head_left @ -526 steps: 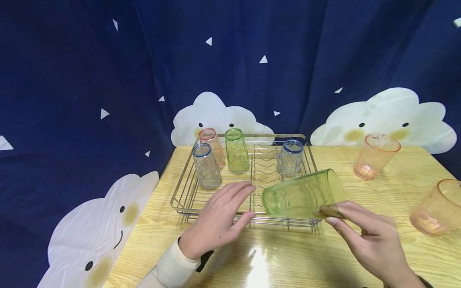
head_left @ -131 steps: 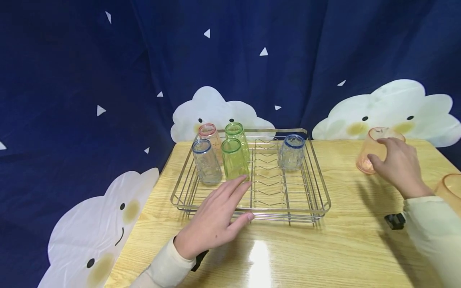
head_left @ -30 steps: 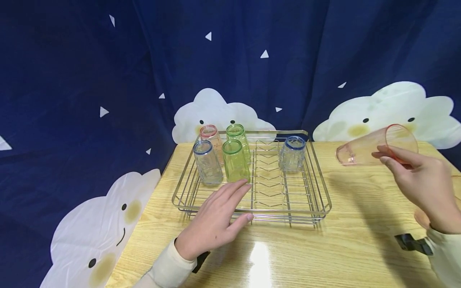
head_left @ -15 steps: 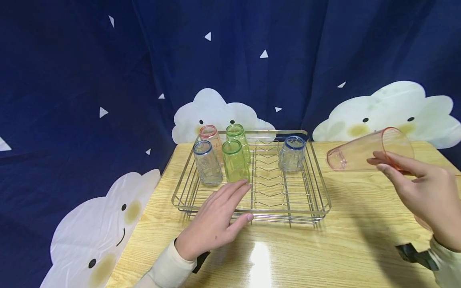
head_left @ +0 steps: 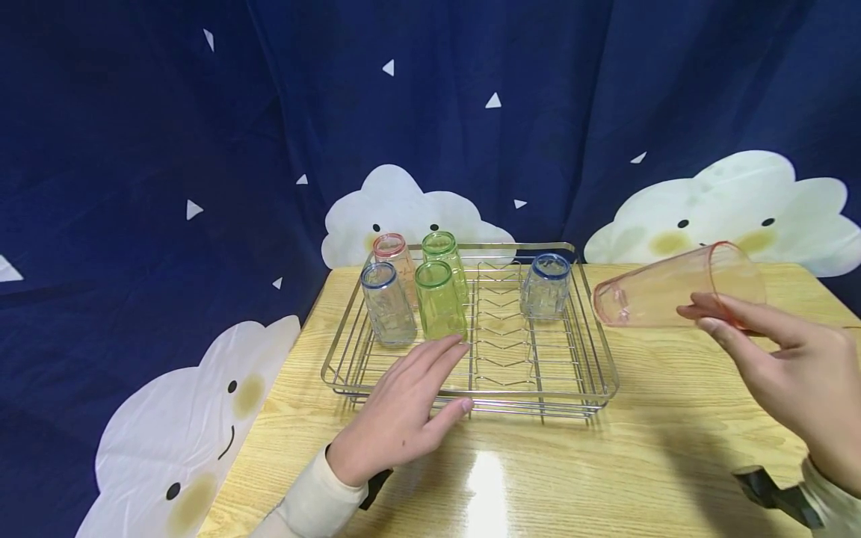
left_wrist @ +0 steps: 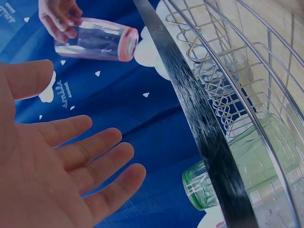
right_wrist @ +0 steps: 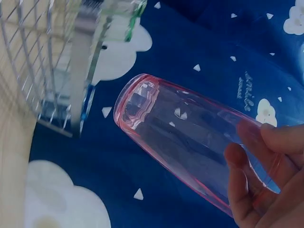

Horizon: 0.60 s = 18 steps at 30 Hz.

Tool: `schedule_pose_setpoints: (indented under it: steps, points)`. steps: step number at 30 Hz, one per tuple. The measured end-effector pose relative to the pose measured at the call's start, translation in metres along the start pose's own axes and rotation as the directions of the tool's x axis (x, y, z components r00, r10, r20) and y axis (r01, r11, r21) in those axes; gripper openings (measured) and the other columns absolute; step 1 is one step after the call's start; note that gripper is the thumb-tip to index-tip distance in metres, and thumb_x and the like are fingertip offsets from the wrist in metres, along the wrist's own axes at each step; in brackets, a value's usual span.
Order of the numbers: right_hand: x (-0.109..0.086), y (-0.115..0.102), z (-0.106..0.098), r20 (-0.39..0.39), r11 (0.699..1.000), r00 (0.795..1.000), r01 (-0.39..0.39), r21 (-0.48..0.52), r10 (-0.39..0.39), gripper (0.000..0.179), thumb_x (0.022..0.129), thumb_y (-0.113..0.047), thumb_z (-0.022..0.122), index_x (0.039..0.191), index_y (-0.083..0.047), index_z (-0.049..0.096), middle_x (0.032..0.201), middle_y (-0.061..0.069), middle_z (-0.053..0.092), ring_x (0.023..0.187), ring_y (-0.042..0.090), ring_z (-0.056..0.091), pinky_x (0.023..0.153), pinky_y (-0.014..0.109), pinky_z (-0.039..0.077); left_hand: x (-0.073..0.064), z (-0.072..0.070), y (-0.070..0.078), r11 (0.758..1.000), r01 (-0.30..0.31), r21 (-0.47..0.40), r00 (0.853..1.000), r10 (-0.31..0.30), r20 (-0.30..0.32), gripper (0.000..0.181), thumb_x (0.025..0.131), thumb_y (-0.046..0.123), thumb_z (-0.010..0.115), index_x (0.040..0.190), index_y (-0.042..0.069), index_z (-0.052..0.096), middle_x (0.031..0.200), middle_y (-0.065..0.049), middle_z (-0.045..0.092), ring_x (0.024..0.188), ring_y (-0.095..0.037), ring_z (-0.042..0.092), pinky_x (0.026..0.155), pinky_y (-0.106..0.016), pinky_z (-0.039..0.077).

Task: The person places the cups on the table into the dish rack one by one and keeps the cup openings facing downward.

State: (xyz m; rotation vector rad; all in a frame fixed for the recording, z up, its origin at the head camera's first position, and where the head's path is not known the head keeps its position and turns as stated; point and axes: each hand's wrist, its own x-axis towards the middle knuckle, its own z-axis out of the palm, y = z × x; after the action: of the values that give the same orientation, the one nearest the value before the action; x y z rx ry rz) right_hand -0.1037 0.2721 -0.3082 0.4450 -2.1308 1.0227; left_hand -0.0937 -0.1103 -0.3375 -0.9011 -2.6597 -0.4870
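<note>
My right hand [head_left: 787, 359] pinches a pink drinking glass [head_left: 662, 295] near its rim. The glass is tilted on its side above the table, right of the wire rack [head_left: 511, 394], base towards the rack. In the right wrist view, thumb and fingers [right_wrist: 237, 164] grip the mouth end of the glass [right_wrist: 185, 135]. My left hand [head_left: 400, 418] is held over the rack's front edge, fingers extended and holding nothing. In the left wrist view, that palm [left_wrist: 47, 175] appears beside the rack's metal rim [left_wrist: 190, 104]. Closest to its fingertips is an upside-down green glass [head_left: 440, 302].
Upside down in the rack also stand another green glass [head_left: 457, 261], a pink-rimmed glass [head_left: 402, 267], and a blue-rimmed glass [head_left: 389, 306] on the left. Another blue-rimmed glass [head_left: 546, 291] stands at the right. A dark blue curtain [head_left: 430, 97] hangs behind the wooden table [head_left: 565, 478].
The green glass earlier in my right hand now stands upside down in the rack. My right hand has lifted the pink glass off the table, tipped it and moved left. The left hand stays put.
</note>
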Motion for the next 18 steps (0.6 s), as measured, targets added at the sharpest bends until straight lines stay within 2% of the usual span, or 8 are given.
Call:
schedule_pose_setpoints:
  steps: [5, 11, 14, 18]
  points:
    - [-0.003, -0.01, 0.001, 0.015, 0.998, 0.999, 0.033, 0.056, -0.034, 0.035, 0.079, 0.018, 0.069, 0.112, 0.006, 0.072, 0.106, -0.033, 0.068, 0.1, -0.014, 0.065, 0.081, -0.001, 0.047, 0.0, -0.001, 0.001, 1.0, 0.003, -0.001, 1.0, -0.003, 0.003, 0.06, 0.097, 0.042, 0.057, 0.149, 0.017, 0.043, 0.152, -0.002, 0.048, 0.14, -0.021, 0.047, 0.111, -0.046, 0.045]
    - [-0.009, -0.022, 0.002, 0.073, 0.997, 0.997, -0.006, 0.073, 0.001, 0.038, 0.078, 0.019, 0.069, 0.113, 0.003, 0.073, 0.106, -0.03, 0.07, 0.099, -0.012, 0.067, 0.084, 0.0, 0.048, 0.0, -0.002, 0.002, 1.0, 0.008, 0.002, 1.0, -0.008, 0.007, 0.063, 0.097, 0.044, 0.055, 0.152, 0.017, 0.039, 0.154, -0.002, 0.046, 0.141, -0.021, 0.046, 0.112, -0.046, 0.044]
    - [-0.011, -0.026, 0.001, 0.096, 0.995, 0.995, -0.001, 0.096, -0.009, 0.037, 0.079, 0.02, 0.068, 0.113, 0.005, 0.072, 0.106, -0.025, 0.072, 0.098, -0.01, 0.068, 0.085, 0.002, 0.048, 0.0, -0.002, 0.002, 1.0, 0.01, 0.005, 1.0, -0.01, 0.004, 0.063, 0.097, 0.044, 0.055, 0.152, 0.018, 0.038, 0.154, -0.001, 0.045, 0.141, -0.02, 0.046, 0.112, -0.046, 0.045]
    - [-0.014, -0.029, 0.003, 0.09, 0.986, 0.994, 0.048, 0.16, -0.063, 0.034, 0.078, 0.022, 0.066, 0.109, 0.011, 0.071, 0.106, -0.014, 0.076, 0.096, -0.005, 0.071, 0.086, 0.004, 0.05, 0.0, -0.002, 0.003, 1.0, 0.006, 0.007, 1.0, -0.006, 0.0, 0.063, 0.097, 0.045, 0.054, 0.152, 0.019, 0.039, 0.154, 0.0, 0.046, 0.141, -0.02, 0.046, 0.111, -0.045, 0.045]
